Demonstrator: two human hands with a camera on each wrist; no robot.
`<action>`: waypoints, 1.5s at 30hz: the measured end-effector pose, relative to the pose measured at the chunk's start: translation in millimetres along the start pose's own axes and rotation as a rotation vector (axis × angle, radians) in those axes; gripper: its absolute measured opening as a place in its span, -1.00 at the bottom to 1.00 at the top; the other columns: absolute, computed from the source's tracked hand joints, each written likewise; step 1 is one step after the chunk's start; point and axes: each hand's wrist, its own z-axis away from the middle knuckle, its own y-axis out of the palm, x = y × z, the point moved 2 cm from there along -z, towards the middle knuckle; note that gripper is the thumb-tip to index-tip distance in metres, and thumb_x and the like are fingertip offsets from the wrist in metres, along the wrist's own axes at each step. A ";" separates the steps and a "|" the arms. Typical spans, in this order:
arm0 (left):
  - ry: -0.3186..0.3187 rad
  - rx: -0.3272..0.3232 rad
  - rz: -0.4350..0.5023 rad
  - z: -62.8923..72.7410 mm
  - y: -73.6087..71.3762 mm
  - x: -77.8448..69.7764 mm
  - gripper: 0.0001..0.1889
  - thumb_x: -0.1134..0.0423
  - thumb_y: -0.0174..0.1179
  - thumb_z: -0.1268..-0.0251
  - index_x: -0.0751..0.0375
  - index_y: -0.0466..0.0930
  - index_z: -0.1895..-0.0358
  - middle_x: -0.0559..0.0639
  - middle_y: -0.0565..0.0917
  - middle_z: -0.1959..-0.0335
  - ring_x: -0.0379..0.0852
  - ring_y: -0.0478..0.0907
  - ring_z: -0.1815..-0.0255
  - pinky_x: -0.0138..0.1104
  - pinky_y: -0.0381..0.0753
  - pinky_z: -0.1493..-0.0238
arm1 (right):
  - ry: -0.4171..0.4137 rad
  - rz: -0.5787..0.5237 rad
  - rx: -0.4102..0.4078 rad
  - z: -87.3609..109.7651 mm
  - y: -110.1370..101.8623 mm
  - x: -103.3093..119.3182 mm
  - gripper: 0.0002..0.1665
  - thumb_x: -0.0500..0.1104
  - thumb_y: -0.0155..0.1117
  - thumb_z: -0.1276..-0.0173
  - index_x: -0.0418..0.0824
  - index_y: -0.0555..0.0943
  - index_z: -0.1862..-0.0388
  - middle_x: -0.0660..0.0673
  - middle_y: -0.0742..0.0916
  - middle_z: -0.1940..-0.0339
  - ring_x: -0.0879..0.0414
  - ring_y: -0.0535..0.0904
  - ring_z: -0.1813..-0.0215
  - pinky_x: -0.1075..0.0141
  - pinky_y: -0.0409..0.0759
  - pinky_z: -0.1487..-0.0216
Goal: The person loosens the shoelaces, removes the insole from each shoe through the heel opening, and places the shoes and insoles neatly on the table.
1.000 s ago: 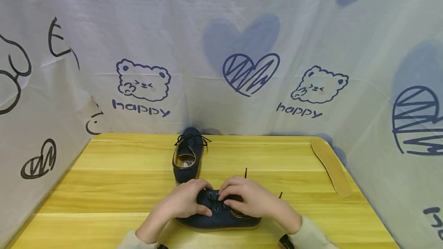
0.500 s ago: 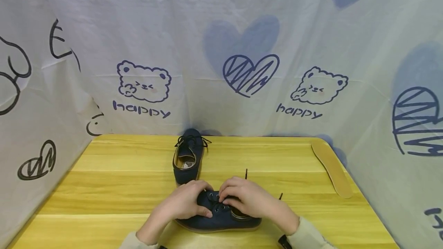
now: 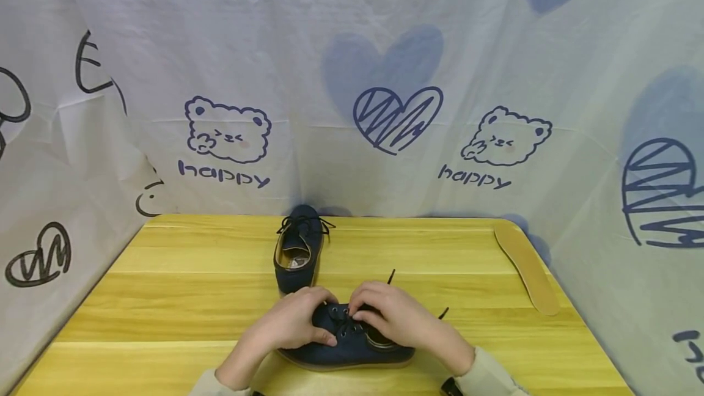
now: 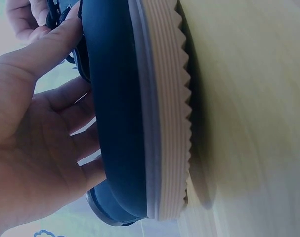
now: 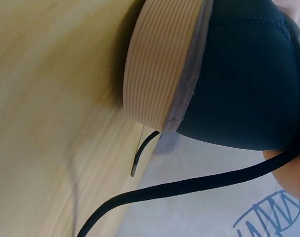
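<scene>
In the head view a navy lace-up shoe (image 3: 352,356) lies sole down at the table's front, toe to the left. My left hand (image 3: 294,319) grips its toe end, thumb on the near side and fingers over the far side; the left wrist view shows that hand beside the ribbed tan sole (image 4: 167,108). My right hand (image 3: 398,316) pinches the black shoelace at the eyelets, its fingertips partly hiding the lace. One lace end (image 3: 391,276) sticks up behind that hand. In the right wrist view, a loose length of lace (image 5: 189,188) hangs past the heel.
Behind the left hand stands a second navy shoe (image 3: 293,280) with its lace tied in a bow. A tan insole (image 3: 525,264) lies at the table's right edge. White printed cloth (image 3: 308,66) hangs around the back and sides of the wooden table (image 3: 181,286).
My right fingertips have shifted very slightly, and the loose lace ends now lean more to the right. My left hand and the shoe hold their place.
</scene>
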 end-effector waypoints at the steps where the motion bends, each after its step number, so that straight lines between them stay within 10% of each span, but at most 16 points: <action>1: -0.001 0.000 0.000 0.1 0.1 0.0 -0.41 -0.06 0.64 0.00 0.04 0.68 -0.11 -0.04 0.70 -0.05 0.04 0.61 -0.10 0.02 0.59 -0.08 | 0.011 -0.012 0.002 0.1 0.1 -0.1 -0.92 -0.17 0.27 -0.56 -0.01 0.65 0.06 0.10 0.70 -0.01 0.23 0.64 -0.09 0.32 0.62 -0.16; 22: -0.001 0.001 -0.003 -1.7 0.8 0.9 -0.42 -0.06 0.63 -0.02 0.04 0.69 -0.11 -0.05 0.70 -0.04 0.02 0.61 -0.09 -0.01 0.59 -0.06 | 0.264 -0.268 -0.035 1.8 -1.8 -13.2 -0.91 -0.10 0.16 -0.63 0.05 0.62 0.08 0.14 0.65 0.09 0.23 0.59 0.02 0.23 0.61 -0.09; 45: 0.001 0.013 -0.002 -0.9 -0.7 1.2 -0.41 -0.08 0.63 -0.01 0.01 0.68 -0.12 -0.08 0.69 -0.04 0.01 0.61 -0.07 -0.02 0.60 -0.04 | -0.039 0.112 0.026 -2.4 -5.1 11.0 -0.84 -0.23 0.41 -0.46 -0.04 0.73 0.03 0.06 0.69 -0.03 0.18 0.65 -0.07 0.34 0.65 -0.10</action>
